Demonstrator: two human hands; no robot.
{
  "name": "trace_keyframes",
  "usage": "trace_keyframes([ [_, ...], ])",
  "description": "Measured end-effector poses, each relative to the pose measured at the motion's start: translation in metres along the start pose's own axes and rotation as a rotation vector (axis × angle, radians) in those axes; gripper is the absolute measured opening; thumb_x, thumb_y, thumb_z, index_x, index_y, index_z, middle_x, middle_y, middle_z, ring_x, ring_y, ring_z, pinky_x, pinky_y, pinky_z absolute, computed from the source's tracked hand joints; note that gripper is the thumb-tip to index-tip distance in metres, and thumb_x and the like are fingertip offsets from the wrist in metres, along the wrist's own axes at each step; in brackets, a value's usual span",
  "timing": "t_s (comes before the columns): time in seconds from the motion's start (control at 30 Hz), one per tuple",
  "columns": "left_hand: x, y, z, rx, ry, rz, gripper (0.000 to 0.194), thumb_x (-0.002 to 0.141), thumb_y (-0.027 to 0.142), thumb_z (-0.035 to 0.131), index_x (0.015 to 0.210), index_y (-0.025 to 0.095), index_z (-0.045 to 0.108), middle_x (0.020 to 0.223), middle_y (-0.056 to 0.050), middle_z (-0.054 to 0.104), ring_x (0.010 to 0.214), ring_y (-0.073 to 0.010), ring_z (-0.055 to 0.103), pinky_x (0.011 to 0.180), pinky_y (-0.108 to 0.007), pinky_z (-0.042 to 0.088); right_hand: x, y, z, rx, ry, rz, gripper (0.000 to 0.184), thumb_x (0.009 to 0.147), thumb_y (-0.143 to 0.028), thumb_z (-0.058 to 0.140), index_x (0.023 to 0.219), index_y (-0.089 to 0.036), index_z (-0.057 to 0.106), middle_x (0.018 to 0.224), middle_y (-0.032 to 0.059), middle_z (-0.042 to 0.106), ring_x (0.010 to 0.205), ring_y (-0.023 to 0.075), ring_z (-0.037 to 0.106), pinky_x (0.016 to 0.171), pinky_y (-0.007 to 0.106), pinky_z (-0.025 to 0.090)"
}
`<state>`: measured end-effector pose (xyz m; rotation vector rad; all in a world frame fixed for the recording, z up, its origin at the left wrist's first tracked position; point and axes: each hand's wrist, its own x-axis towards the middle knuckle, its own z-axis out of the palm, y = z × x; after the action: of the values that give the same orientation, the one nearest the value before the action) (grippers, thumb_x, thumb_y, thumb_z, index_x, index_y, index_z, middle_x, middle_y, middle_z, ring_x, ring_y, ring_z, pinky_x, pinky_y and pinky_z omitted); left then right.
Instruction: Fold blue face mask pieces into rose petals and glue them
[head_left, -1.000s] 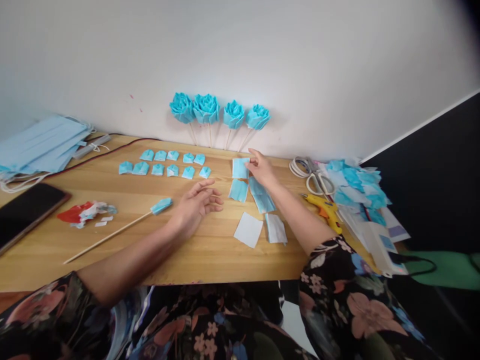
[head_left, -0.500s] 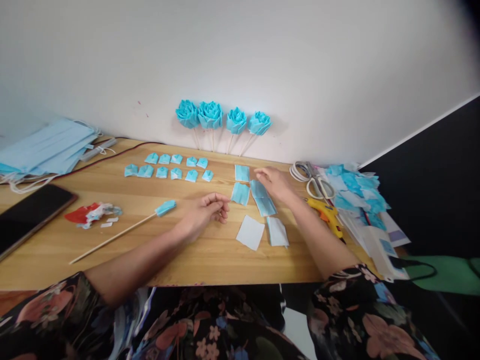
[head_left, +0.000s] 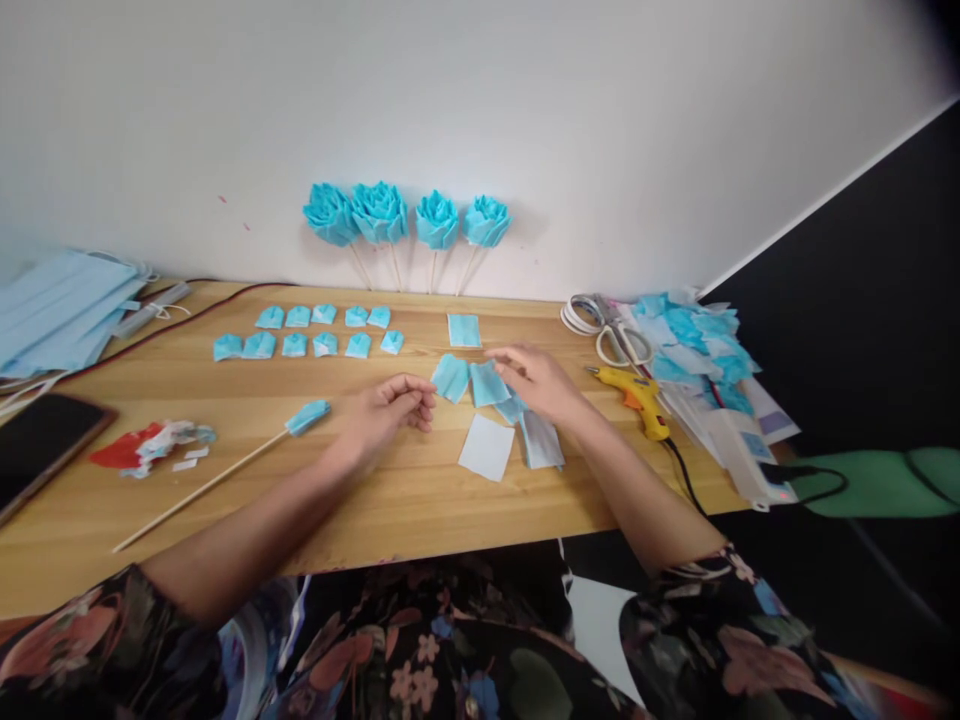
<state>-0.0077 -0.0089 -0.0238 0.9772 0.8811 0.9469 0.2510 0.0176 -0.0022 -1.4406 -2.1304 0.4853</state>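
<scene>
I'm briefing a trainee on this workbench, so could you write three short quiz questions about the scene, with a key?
1. How many blue roses stand against the wall?
2. True or false: the scissors lie farther from the person than the yellow glue gun.
3. Which is nearest the blue tip of the wooden stick? A) left hand; B) right hand; C) smartphone.
Key: 1. four; 2. true; 3. A.

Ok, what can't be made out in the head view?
All in the head view:
Blue piece under right hand: partly covered; grip unclear.
Phone: left side cut off by the frame edge.
Mask stack: cut off there too.
White box: markings too small to read.
</scene>
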Motion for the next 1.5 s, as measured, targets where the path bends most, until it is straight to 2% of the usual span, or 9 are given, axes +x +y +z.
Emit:
trace_keyframes([
  [0.1, 0.001, 0.001, -0.001, 0.077, 0.028, 0.053, 0.012, 0.082, 0.025, 0.065, 0.086, 0.015, 0.068, 0.075, -0.002, 0.065, 0.064, -0.0137, 0.061, 0.065, -0.03, 0.053, 0.003, -0.002, -0.011, 0.004, 0.085, 0.059, 0.03, 0.094, -0.023, 0.049, 0.117, -0.022, 0.069, 0.117, 0.0089, 0.072, 0.104, 0.0237, 0.065, 0.091, 0.04, 0.05],
  [0.27, -0.002, 0.005, -0.001, 0.403, 0.056, 0.216, 0.013, 0.086, 0.023, 0.059, 0.087, 0.018, 0.071, 0.083, -0.005, 0.071, 0.079, -0.0183, 0.065, 0.081, -0.035, 0.053, 0.002, 0.005, -0.016, 0.012, 0.047, 0.068, 0.029, 0.093, -0.02, 0.049, 0.112, -0.021, 0.071, 0.109, 0.0075, 0.073, 0.098, 0.0215, 0.066, 0.089, 0.037, 0.05],
  [0.47, 0.001, 0.001, -0.003, 0.836, -0.172, 0.5, 0.028, 0.091, 0.019, 0.049, 0.105, 0.022, 0.073, 0.127, -0.01, 0.069, 0.123, -0.0251, 0.06, 0.111, -0.046, 0.04, 0.005, 0.01, -0.003, 0.024, -0.109, -0.075, 0.033, 0.088, -0.006, 0.044, 0.095, -0.02, 0.073, 0.1, 0.0066, 0.074, 0.095, 0.0199, 0.066, 0.088, 0.035, 0.048],
  [0.63, 0.009, -0.011, -0.005, 1.141, -0.221, 0.529, 0.034, 0.091, 0.022, 0.05, 0.119, 0.023, 0.069, 0.139, -0.01, 0.063, 0.134, -0.0273, 0.051, 0.119, -0.053, 0.026, 0.006, 0.019, 0.008, -0.085, -0.128, -0.13, 0.04, 0.08, 0.003, 0.041, 0.089, -0.02, 0.072, 0.097, 0.0053, 0.074, 0.097, 0.0201, 0.064, 0.093, 0.036, 0.046],
  [0.77, 0.007, -0.008, -0.008, 1.363, -0.123, 0.522, 0.035, 0.092, 0.022, 0.046, 0.119, 0.021, 0.068, 0.13, -0.013, 0.067, 0.125, -0.0304, 0.057, 0.118, -0.058, 0.018, -0.001, 0.02, 0.012, -0.054, -0.177, -0.202, 0.041, 0.079, 0.003, 0.041, 0.091, -0.02, 0.072, 0.098, 0.0053, 0.073, 0.097, 0.0194, 0.064, 0.092, 0.035, 0.047],
  [0.97, 0.0, 0.005, -0.008, 1.353, 0.045, 0.643, 0.031, 0.089, 0.021, 0.05, 0.111, 0.022, 0.071, 0.12, -0.015, 0.068, 0.114, -0.0344, 0.058, 0.106, -0.056, 0.034, -0.01, 0.014, -0.002, 0.01, -0.004, -0.093, 0.037, 0.093, -0.011, 0.041, 0.117, -0.022, 0.067, 0.11, 0.0061, 0.073, 0.098, 0.0189, 0.066, 0.086, 0.033, 0.047],
  [1.13, 0.0, -0.001, 0.002, 1.302, -0.137, 0.72, 0.028, 0.091, 0.02, 0.05, 0.109, 0.024, 0.071, 0.121, -0.011, 0.069, 0.117, -0.0297, 0.058, 0.111, -0.055, 0.031, -0.012, 0.017, -0.008, -0.184, -0.073, 0.09, 0.015, 0.093, -0.028, 0.056, 0.095, -0.021, 0.069, 0.094, 0.0055, 0.075, 0.083, 0.02, 0.064, 0.067, 0.029, 0.04],
  [1.3, 0.004, -0.007, 0.009, 1.26, -0.229, 0.662, 0.026, 0.093, 0.021, 0.05, 0.107, 0.024, 0.071, 0.118, -0.009, 0.071, 0.118, -0.0281, 0.059, 0.115, -0.055, 0.026, -0.012, 0.013, 0.0, -0.266, -0.149, 0.068, 0.008, 0.089, -0.025, 0.06, 0.085, -0.021, 0.066, 0.086, 0.0051, 0.072, 0.078, 0.0187, 0.061, 0.062, 0.028, 0.033],
  [1.5, 0.02, -0.002, 0.031, 1.24, -0.242, 0.51, 0.022, 0.084, 0.024, 0.063, 0.105, 0.022, 0.069, 0.112, -0.014, 0.069, 0.109, -0.0334, 0.059, 0.103, -0.051, 0.038, -0.011, 0.011, 0.006, -0.068, -0.072, 0.063, 0.007, 0.085, -0.02, 0.057, 0.084, -0.02, 0.064, 0.081, 0.0015, 0.07, 0.071, 0.0148, 0.059, 0.063, 0.026, 0.035],
])
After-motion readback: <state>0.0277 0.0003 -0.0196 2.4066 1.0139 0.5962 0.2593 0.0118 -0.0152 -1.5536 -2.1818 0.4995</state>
